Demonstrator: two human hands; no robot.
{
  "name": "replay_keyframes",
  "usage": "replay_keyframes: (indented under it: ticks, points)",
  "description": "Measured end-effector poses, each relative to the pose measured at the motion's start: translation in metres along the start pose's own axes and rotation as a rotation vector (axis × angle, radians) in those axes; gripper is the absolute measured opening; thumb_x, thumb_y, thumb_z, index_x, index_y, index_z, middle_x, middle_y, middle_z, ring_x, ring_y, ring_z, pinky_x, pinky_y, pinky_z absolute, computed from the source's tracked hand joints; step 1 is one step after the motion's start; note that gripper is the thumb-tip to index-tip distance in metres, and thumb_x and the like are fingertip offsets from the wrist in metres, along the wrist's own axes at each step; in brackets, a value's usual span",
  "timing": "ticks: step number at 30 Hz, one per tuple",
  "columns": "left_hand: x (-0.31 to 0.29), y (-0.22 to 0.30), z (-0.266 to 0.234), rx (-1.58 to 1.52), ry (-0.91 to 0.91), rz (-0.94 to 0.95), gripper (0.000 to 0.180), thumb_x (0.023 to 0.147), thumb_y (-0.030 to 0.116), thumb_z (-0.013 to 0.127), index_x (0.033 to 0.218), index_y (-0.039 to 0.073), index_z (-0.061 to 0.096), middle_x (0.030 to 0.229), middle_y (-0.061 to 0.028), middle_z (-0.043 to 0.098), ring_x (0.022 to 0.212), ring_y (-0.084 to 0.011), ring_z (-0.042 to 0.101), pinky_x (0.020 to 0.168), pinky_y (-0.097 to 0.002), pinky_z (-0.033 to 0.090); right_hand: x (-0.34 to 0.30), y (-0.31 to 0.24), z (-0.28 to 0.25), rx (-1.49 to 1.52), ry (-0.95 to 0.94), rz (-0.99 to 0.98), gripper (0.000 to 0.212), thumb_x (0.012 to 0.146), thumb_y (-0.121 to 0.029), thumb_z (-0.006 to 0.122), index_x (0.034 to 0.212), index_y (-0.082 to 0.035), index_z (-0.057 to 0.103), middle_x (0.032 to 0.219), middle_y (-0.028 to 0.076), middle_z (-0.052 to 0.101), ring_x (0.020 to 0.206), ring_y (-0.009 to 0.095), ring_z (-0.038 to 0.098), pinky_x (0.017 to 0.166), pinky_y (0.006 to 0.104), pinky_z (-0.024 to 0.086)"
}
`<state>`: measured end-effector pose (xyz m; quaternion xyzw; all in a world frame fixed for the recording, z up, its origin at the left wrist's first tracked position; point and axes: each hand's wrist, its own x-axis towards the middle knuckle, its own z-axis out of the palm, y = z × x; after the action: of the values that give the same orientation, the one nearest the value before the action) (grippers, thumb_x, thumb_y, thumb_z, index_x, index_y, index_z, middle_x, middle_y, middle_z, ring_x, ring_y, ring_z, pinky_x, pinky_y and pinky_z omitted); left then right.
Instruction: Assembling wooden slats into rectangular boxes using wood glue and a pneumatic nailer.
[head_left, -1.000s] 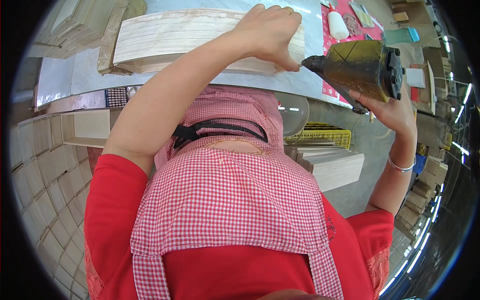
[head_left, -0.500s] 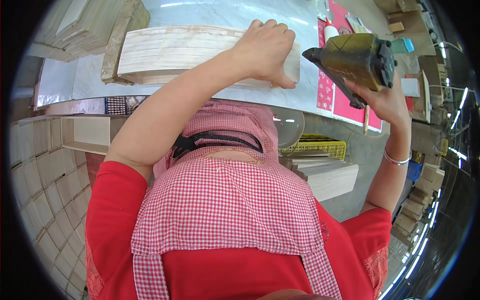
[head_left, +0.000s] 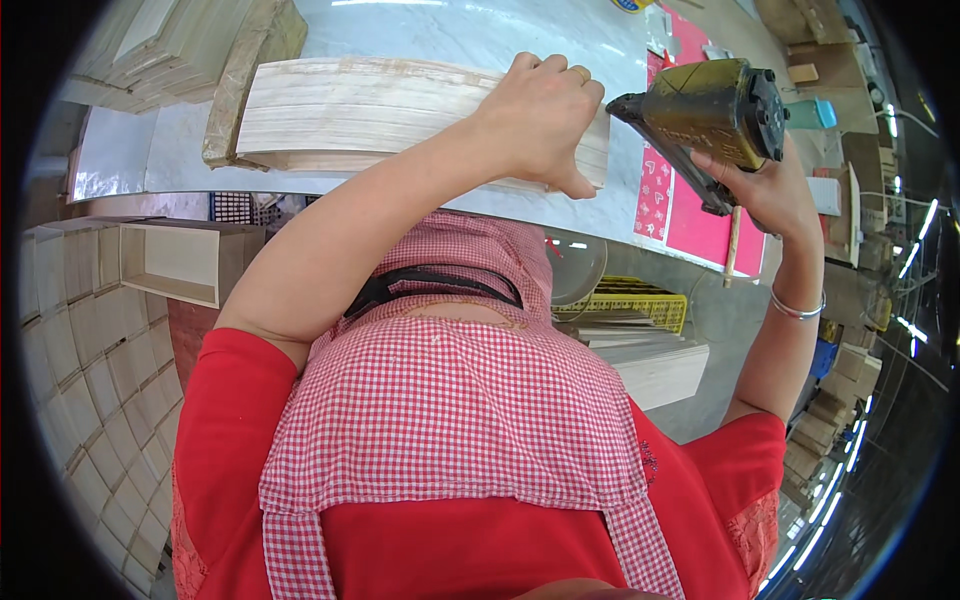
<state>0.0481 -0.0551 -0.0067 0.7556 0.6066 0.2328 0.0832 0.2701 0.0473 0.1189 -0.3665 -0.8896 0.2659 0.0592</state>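
A long pale wooden box frame (head_left: 360, 112) lies on the marble-patterned table, its left end against a worn wooden block (head_left: 232, 120). Over its right end my left hand (head_left: 540, 120) is closed, fingers across the far edge and thumb on the near side. My right hand (head_left: 765, 190) grips the handle of a nail gun (head_left: 705, 112) with a dark yellow body and black nose. That nose points left, at the frame's right end beside my left knuckles; whether it touches the wood I cannot tell.
Thin boards (head_left: 165, 60) are stacked at the far left. Many pale boxes (head_left: 100, 400) are piled at left, below table height. A pink patterned sheet (head_left: 690, 215) covers the table's right side. Beneath the table edge, more boards (head_left: 665, 370) lie beside a yellow crate (head_left: 635, 295).
The gap between the nail gun's nose and the frame's right end has narrowed slightly. My left hand keeps its hold on the frame; the whole view has shifted a little.
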Motion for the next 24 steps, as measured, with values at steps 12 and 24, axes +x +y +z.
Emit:
replay_keyframes:
  ticks: [12, 24]
  points:
    - [0.000, 0.000, 0.001, -0.007, 0.020, 0.016, 0.075, 0.056, 0.047, 0.085, 0.108, -0.002, 0.064, 0.107, -0.0152, 0.064, 0.107, -0.0316, 0.058, 0.097, -0.0442, 0.042, 0.012, -0.002, -0.011, -0.023, -0.108, -0.010, 0.041, 0.081, -0.016, 0.085, 0.114, -0.001, 0.066, 0.105, 0.007, 0.073, 0.093, 0.013, 0.065, 0.086, 0.0332, 0.054]
    - [-0.121, 0.007, 0.001, -0.067, 0.296, 0.445, 0.030, 0.079, 0.021, 0.076, 0.101, 0.006, 0.063, 0.098, -0.0094, 0.063, 0.099, -0.0247, 0.063, 0.089, -0.0460, 0.050, -0.050, 0.033, -0.008, 0.084, 0.146, 0.084, 0.039, 0.082, -0.006, 0.080, 0.116, 0.003, 0.064, 0.108, 0.009, 0.072, 0.096, 0.015, 0.067, 0.089, 0.0315, 0.053]
